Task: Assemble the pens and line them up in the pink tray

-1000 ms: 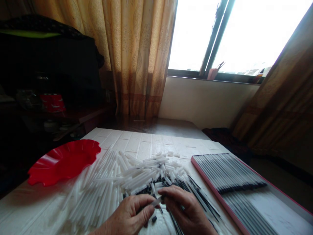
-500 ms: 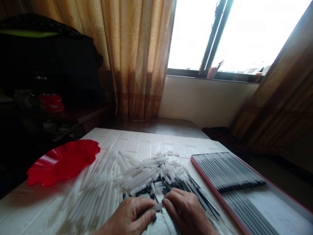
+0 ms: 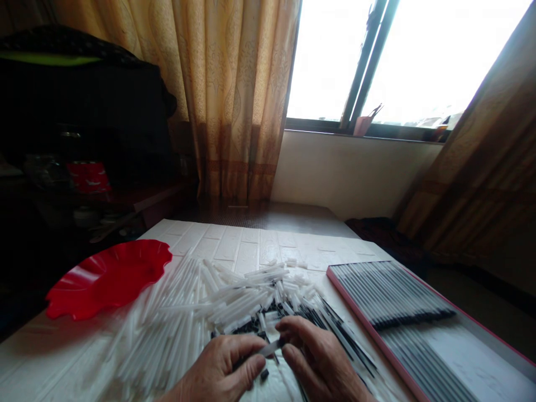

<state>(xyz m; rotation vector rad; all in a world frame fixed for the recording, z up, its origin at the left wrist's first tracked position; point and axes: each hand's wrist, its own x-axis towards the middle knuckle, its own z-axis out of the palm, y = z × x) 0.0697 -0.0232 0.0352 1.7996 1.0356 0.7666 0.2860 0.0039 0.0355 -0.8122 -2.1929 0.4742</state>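
Pinching the translucent tube [image 3: 270,349], your left hand [image 3: 229,365] holds it near the loose white tubes [image 3: 238,296]; your right hand [image 3: 321,357] curls at its dark end [image 3: 282,341], closure unclear. Uneven pressure could make it slip.

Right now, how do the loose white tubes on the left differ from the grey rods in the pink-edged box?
The loose white tubes look pale and translucent; the grey rods look darker, one row ending in black. The white tubes lie at various angles; the grey rods lie side by side in the box. Both are long and thin.
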